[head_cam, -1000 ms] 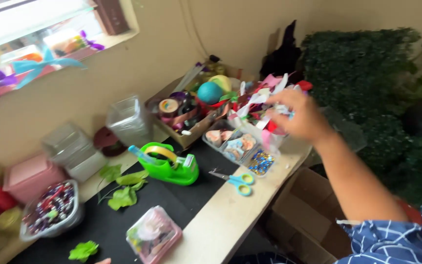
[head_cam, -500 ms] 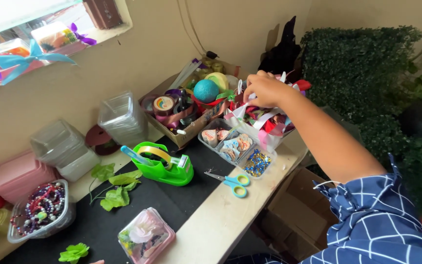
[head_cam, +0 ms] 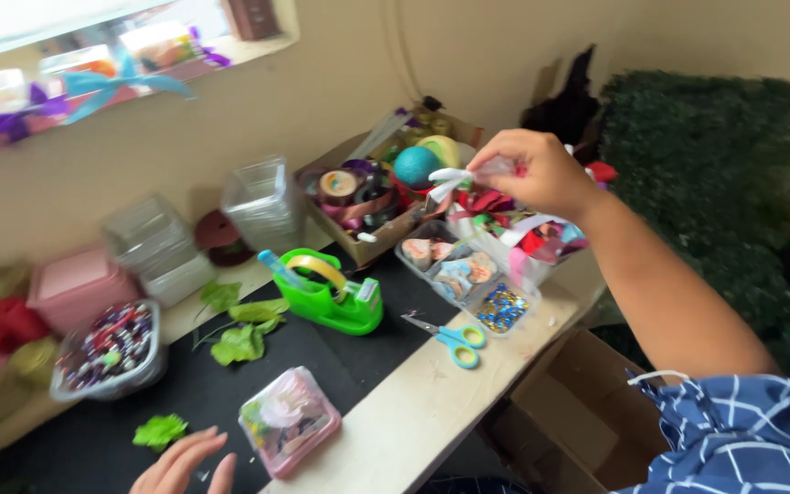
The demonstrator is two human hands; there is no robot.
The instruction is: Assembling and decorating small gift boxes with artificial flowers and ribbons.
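My right hand (head_cam: 534,174) is raised over the right end of the table and pinches a small white ribbon bow (head_cam: 454,179). Below it stands a clear box of mixed ribbons (head_cam: 528,240), and beside that a clear divided tray of small trinkets (head_cam: 468,279). My left hand (head_cam: 185,462) rests flat at the bottom edge on the black mat (head_cam: 185,393), fingers apart and holding nothing. It lies next to a pink-lidded clear box (head_cam: 283,421) and a green fabric leaf (head_cam: 159,430).
A green tape dispenser (head_cam: 326,293) and blue scissors (head_cam: 450,340) lie mid-table. A cardboard box of tape rolls (head_cam: 358,197) sits at the back, with clear containers (head_cam: 262,203), a pink box (head_cam: 75,288) and a bead tub (head_cam: 107,348) to the left. An open carton (head_cam: 578,412) stands below the table's edge.
My right hand has drawn back from the ribbon box towards me and lifted, now with the white bow in its fingers. My left hand has come into view at the bottom.
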